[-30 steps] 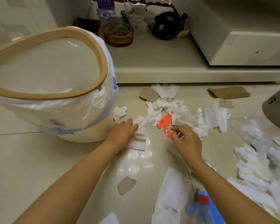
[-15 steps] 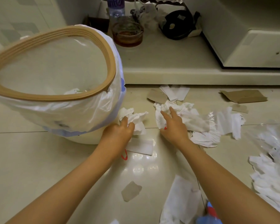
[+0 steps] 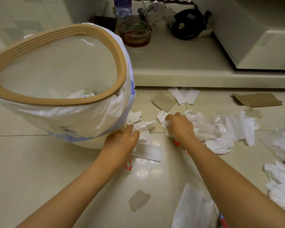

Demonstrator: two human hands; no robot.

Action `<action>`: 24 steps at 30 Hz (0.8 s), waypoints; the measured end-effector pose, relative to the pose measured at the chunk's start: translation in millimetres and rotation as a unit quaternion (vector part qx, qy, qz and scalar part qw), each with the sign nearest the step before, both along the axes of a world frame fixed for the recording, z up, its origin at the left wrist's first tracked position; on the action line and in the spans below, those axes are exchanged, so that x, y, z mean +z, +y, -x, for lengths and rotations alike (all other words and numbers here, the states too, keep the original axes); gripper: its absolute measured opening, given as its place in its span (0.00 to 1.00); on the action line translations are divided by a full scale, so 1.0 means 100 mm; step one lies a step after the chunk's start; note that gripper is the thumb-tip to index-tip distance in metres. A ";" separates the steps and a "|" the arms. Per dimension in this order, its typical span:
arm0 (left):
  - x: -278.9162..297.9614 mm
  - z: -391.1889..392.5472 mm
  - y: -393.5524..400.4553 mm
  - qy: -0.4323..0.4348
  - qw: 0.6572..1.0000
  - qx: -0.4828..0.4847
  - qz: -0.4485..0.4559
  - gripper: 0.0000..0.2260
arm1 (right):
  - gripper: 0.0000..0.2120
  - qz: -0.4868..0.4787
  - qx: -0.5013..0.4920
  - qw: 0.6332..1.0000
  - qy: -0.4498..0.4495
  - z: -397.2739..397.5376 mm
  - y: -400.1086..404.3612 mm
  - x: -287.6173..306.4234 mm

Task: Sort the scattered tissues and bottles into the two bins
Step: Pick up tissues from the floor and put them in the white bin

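White crumpled tissues (image 3: 202, 127) lie on the floor (image 3: 39, 162) beside the bin (image 3: 59, 99), and the left hand (image 3: 122, 142) squeezes one tissue wad (image 3: 142, 129) while the right hand (image 3: 179, 127) curls tight around another wad (image 3: 162, 118), with cardboard scraps (image 3: 257, 100) farther off.

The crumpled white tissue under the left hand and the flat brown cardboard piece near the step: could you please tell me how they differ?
The crumpled white tissue is white, the flat brown cardboard piece brown. The tissue is bunched and wrinkled; the cardboard lies flat with straight edges. The left hand grips the tissue, while nothing touches the cardboard. The tissue sits beside the bin with the tan rim; the cardboard lies farther off. Both rest on the tiled floor.
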State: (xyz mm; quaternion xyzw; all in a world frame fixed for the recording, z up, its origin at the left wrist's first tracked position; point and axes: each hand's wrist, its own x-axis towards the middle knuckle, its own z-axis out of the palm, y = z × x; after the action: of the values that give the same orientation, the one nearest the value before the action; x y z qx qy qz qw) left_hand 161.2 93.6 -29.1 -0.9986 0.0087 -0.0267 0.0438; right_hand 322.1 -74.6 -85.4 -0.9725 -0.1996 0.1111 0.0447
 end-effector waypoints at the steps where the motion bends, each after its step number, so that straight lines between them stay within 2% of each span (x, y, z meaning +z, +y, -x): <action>1: 0.01 0.01 0.00 -0.002 1.000 0.002 0.000 0.18 | 0.17 -0.018 0.012 1.000 -0.009 0.04 0.00 -0.01; 4: 0.07 0.03 0.01 -0.010 1.000 0.010 0.011 0.17 | 0.13 -0.090 0.025 0.995 -0.036 0.19 0.00 0.05; 8: 0.25 0.09 0.00 -0.048 0.998 0.020 0.026 0.15 | 0.11 -0.203 -0.009 0.977 -0.064 0.39 -0.01 0.37; 11: 0.47 0.15 -0.05 -0.115 0.992 0.008 0.047 0.12 | 0.09 -0.306 -0.023 0.948 -0.077 0.49 -0.04 0.70; 15: 0.90 0.20 -0.18 -0.193 0.975 -0.018 0.108 0.04 | 0.08 -0.416 -0.032 0.902 -0.110 0.55 -0.01 1.19; 20: 1.47 0.25 -0.14 -0.258 0.948 0.005 0.184 0.12 | 0.08 -0.497 -0.036 0.861 -0.102 0.64 0.10 1.69; 24: 1.85 0.33 0.06 -0.307 0.919 0.043 0.244 0.10 | 0.08 -0.533 -0.019 0.841 -0.093 0.75 0.19 2.00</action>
State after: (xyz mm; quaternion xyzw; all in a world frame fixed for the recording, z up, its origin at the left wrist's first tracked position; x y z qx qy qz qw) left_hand 128.0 99.1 155.9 -0.9205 -0.0551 -0.3311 -0.2000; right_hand 246.8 -55.3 114.6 -0.8080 -0.2125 -0.1047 0.5394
